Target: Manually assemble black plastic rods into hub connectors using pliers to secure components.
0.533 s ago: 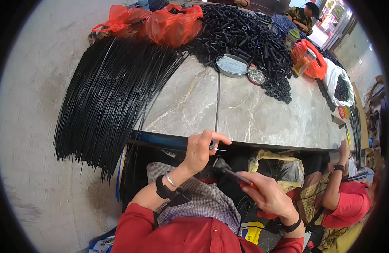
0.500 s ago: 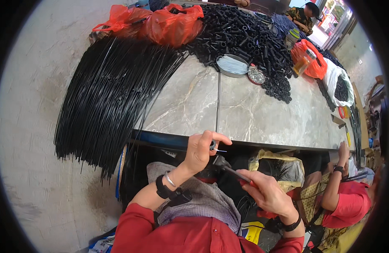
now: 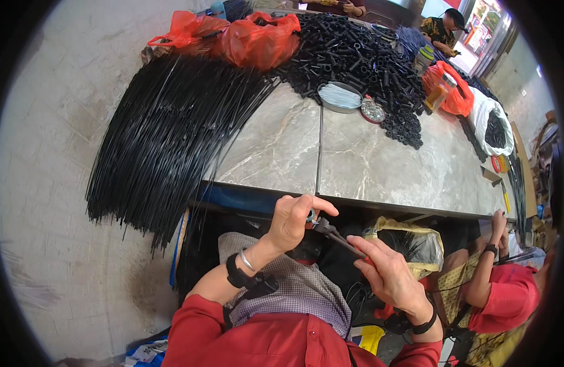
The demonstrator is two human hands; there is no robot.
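Observation:
My left hand (image 3: 287,226) is closed in front of the table's near edge, pinching a small dark ring-shaped part (image 3: 310,215) with its index finger stretched to the right. My right hand (image 3: 389,275) grips a pair of pincers (image 3: 340,238) with dark metal arms and red grips. The head of the pincers meets the ring's right side, where a bit of pale wire shows. Whether the jaws have closed on that wire is too small to tell.
On the grey marbled table (image 3: 379,174) lie long black rods (image 3: 165,134) and a heap of black tubes (image 3: 355,55). A tin of pale wires (image 3: 340,96) stands beside a dish of small metal bits (image 3: 372,111). At right sits a co-worker in red (image 3: 511,293).
The pincers have moved up to the ring, where a length of pale wire stuck out before. My left hand has shifted only slightly. The view has turned a little.

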